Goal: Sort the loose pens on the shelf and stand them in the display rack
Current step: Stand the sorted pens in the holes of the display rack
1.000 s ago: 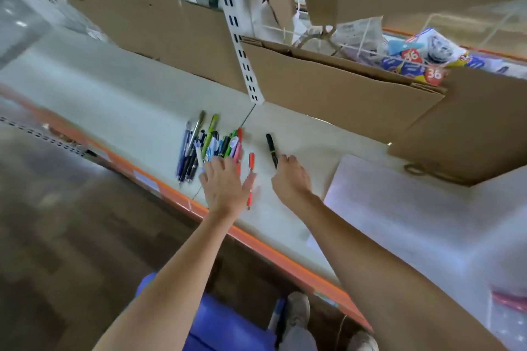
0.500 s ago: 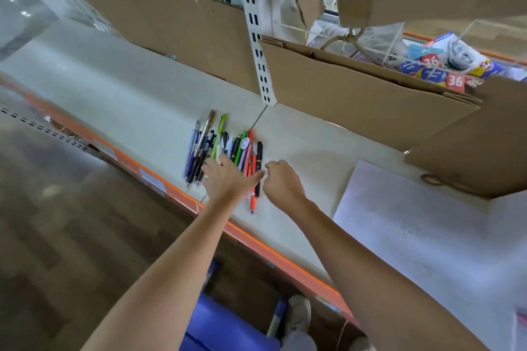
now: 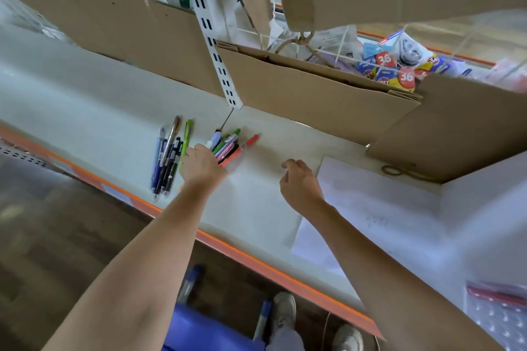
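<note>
Shelf (image 3: 256, 208), smooth pale board with an orange front edge, carries my hands. Left hand (image 3: 201, 165) grips a fanned bundle of coloured pens (image 3: 228, 145), tips pointing up-right; right hand (image 3: 299, 182) hangs loosely curled, empty. Beyond-left, dark slender pens (image 3: 168, 159) lie parallel, axes running toward flat cardboard (image 3: 299, 94).

Arms: both bare to the elbow, no sleeves showing
Left hand (image 3: 201, 164): bare, no glove
Right hand (image 3: 299, 185): bare, no glove
Feet: pale grey-white laced shoes (image 3: 283, 310)
</note>
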